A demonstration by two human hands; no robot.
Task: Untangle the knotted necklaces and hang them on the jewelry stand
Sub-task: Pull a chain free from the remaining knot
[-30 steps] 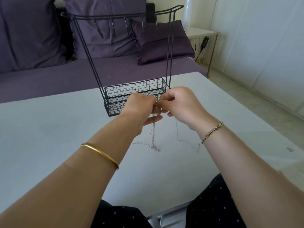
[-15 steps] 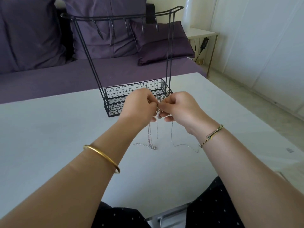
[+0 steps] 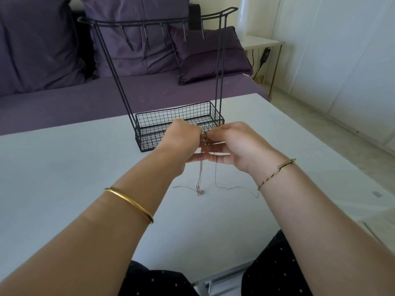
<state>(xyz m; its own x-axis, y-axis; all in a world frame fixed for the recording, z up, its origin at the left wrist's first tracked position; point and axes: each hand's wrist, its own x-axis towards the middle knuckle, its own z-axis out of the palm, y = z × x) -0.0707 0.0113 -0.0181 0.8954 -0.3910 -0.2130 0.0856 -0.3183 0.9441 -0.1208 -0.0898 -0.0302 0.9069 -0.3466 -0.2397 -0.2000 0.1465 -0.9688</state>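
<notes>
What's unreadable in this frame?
Head view:
- Knot: mostly covered by the fingers of the left hand and right hand.
- Chains: too thin to count strands.
- Silver chain: end lost under the right wrist.

The right hand (image 3: pixel 239 142) sits slightly lower than a second ago. Its lower fingers (image 3: pixel 222 156), curled before, now stretch out straight to the left under the knot (image 3: pixel 204 136), reaching the left hand (image 3: pixel 181 137). The silver strand (image 3: pixel 215 176) bowed out to the right earlier. Now it hangs straight down just beside the pink strands (image 3: pixel 200 174), then trails right along the surface (image 3: pixel 64 178).
</notes>
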